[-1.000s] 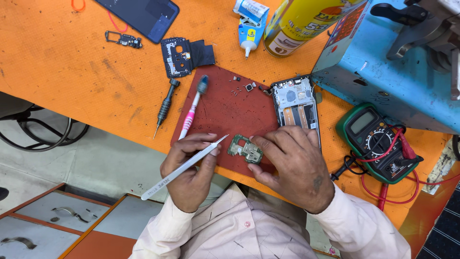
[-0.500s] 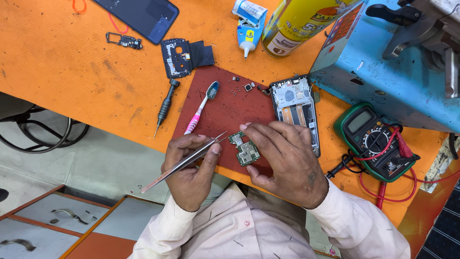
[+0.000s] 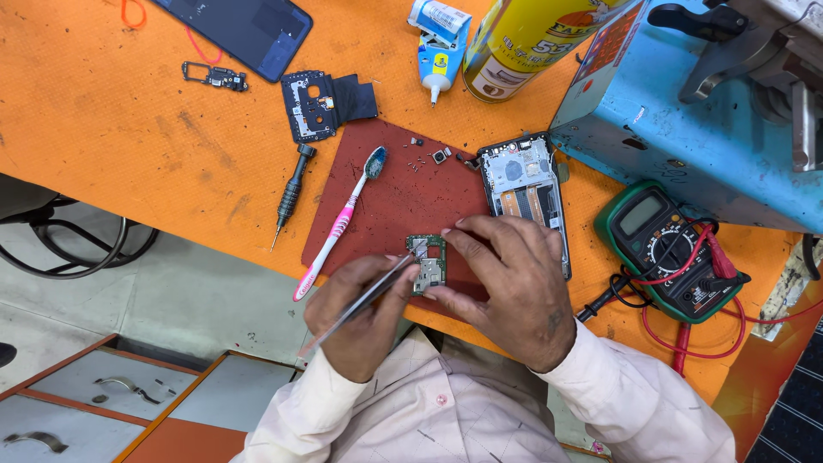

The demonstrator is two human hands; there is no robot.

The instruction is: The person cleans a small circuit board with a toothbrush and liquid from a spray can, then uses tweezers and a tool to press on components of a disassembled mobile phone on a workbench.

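the orange tabletop (image 3: 129,137) carries a red mat (image 3: 394,193) at its near edge. the right hand (image 3: 514,287) pinches a small green circuit board (image 3: 426,261) by its edges over the mat's near edge; the left hand (image 3: 360,313), fingers closed round metal tweezers (image 3: 364,300), touches it. the board looks light, stiff and fragile: best held by the rim.
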